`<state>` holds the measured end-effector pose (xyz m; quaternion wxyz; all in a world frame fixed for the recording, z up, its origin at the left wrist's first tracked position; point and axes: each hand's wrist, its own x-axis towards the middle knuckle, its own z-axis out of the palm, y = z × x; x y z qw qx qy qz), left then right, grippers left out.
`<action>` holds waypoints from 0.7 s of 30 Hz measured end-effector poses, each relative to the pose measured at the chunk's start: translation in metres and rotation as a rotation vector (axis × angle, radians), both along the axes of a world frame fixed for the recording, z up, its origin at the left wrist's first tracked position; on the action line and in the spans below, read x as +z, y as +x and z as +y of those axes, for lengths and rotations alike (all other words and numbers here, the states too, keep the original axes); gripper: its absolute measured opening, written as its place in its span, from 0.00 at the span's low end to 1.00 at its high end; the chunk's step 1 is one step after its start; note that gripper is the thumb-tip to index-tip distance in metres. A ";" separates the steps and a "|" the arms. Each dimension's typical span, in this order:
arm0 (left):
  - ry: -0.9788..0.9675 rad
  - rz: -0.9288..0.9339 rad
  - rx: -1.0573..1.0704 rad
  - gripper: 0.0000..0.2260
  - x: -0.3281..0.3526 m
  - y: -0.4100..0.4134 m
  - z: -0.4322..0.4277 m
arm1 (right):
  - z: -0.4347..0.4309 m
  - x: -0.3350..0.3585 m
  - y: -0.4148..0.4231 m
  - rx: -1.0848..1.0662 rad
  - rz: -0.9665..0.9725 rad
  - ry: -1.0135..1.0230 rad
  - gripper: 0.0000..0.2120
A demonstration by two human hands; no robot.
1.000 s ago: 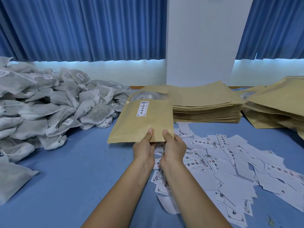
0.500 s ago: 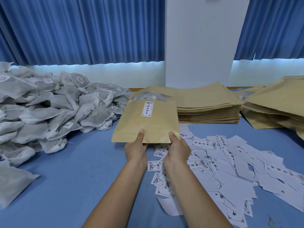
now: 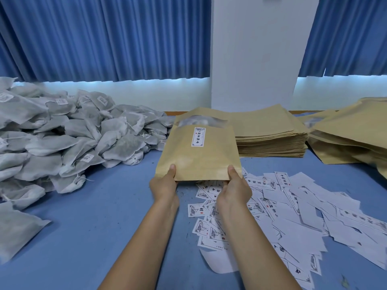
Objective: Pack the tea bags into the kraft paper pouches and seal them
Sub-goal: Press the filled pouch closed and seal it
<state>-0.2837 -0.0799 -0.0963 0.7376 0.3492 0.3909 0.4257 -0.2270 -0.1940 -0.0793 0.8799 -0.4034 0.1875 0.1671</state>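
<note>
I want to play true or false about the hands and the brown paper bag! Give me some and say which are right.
1. The left hand and the right hand both hold the brown kraft paper pouch by its near edge. True.
2. The pile of grey-white mesh tea bags lies right of that pouch. False: it lies left.
3. A white rectangular label is stuck on the held pouch. True.
4. The scattered white paper slips lie on a red table. False: the table is blue.
</note>
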 end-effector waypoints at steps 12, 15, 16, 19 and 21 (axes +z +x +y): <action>-0.028 -0.043 -0.030 0.07 0.000 0.000 0.000 | 0.003 0.000 -0.001 0.010 -0.046 0.094 0.05; 0.015 -0.114 -0.138 0.07 0.002 0.002 -0.009 | 0.016 -0.002 -0.013 0.235 -0.085 0.126 0.09; 0.045 -0.110 -0.176 0.08 0.001 0.004 -0.013 | 0.019 -0.004 -0.016 0.285 -0.087 0.107 0.08; 0.086 -0.099 -0.210 0.09 0.001 0.009 -0.022 | 0.020 -0.007 -0.014 0.284 -0.095 0.010 0.07; 0.094 -0.103 -0.190 0.09 0.002 0.010 -0.021 | 0.017 -0.007 -0.009 0.258 -0.090 0.023 0.07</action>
